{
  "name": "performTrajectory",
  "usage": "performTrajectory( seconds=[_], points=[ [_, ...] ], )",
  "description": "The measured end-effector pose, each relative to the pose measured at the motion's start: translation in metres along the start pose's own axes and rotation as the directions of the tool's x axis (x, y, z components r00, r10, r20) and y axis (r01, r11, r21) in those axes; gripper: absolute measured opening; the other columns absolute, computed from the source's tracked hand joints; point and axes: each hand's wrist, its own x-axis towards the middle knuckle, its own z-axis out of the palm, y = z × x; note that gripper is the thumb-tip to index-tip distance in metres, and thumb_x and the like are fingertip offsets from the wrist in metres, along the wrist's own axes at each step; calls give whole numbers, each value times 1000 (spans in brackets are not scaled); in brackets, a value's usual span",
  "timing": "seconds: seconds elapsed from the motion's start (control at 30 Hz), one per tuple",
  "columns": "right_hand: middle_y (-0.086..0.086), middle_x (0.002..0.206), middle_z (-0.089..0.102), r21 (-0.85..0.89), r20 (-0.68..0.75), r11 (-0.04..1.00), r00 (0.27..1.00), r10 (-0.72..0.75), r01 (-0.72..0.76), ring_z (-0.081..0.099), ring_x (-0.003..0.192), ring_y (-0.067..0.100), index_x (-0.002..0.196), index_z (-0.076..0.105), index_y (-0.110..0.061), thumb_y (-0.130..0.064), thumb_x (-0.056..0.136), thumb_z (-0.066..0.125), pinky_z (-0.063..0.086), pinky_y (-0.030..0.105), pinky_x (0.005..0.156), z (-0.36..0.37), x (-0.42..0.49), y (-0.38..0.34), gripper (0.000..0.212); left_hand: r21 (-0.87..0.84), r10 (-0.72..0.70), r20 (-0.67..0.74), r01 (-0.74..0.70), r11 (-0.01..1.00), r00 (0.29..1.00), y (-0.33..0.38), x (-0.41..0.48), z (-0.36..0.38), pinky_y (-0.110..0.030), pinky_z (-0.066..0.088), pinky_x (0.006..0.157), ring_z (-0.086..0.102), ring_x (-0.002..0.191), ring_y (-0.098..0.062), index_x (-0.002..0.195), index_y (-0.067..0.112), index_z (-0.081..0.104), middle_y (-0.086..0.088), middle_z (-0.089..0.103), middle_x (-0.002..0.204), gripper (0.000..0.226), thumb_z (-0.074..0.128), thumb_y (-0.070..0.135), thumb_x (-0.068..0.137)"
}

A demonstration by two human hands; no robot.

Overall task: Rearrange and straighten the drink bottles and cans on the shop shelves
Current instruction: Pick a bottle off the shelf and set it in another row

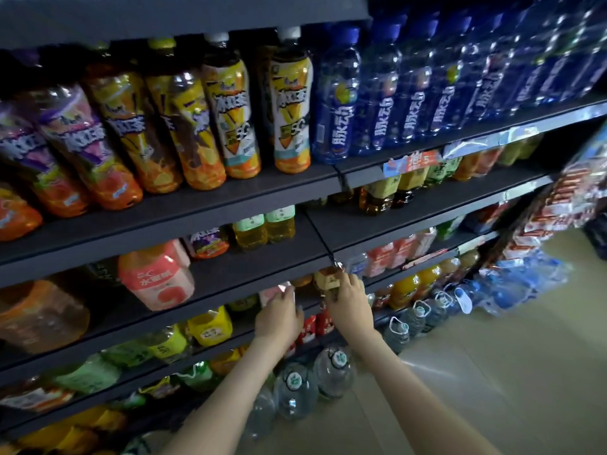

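On the head view, the right hand (pixel 349 298) curls round a tan-labelled bottle (pixel 328 280) at a middle shelf (pixel 236 280). The left hand (pixel 279 318) touches a pink-labelled bottle (pixel 275 292) just beside it, grasp unclear. Each bottle is best stood upright, label outward, in line with its neighbours.

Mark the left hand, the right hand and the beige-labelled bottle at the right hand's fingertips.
left hand (pixel 279 318): head view, on the back of the hand.
right hand (pixel 349 298): head view, on the back of the hand.
beige-labelled bottle (pixel 326 280): head view, on its label.
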Motion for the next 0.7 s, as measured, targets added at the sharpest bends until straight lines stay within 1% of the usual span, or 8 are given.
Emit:
performTrajectory(
  seconds=[0.1,0.23,0.37,0.53,0.7],
  points=[
    [13,131,48,-35,56,999,998,-25,27,40,124,30,133,44,-2,-21,96,50,39,36,98,-19,7,40,42,9,-73,-18,73,997,997,43,2,18,-36,48,82,57,112,-30,146,16,29,-12,54,131,51,42,32,99],
    [12,133,47,-62,119,995,991,-65,73,40,125,28,134,42,-4,-23,96,51,39,37,101,-45,12,89,43,-98,-169,-34,165,981,985,96,-4,43,-39,47,86,54,115,-32,141,14,34,-12,53,130,47,44,30,98],
    [12,132,48,-49,150,991,982,-116,124,40,123,28,131,45,-3,-18,94,49,40,39,100,-67,9,117,40,-136,-191,-85,178,974,978,133,-19,61,-39,46,82,56,112,-32,136,14,39,-13,55,126,42,46,29,97],
    [13,128,49,-47,192,983,967,-168,180,43,120,28,128,46,-4,-17,94,50,40,36,99,-75,-2,133,36,-146,-242,-100,227,963,965,149,-36,74,-40,46,84,55,113,-33,136,12,38,-13,52,129,44,47,29,96],
    [13,126,51,-28,209,981,960,-184,194,43,120,29,127,48,-3,-17,94,50,43,38,97,-73,-15,140,36,-133,-288,-105,274,953,952,146,-50,82,-39,47,85,53,117,-32,139,13,37,-12,50,134,47,48,30,97]
  ],
)
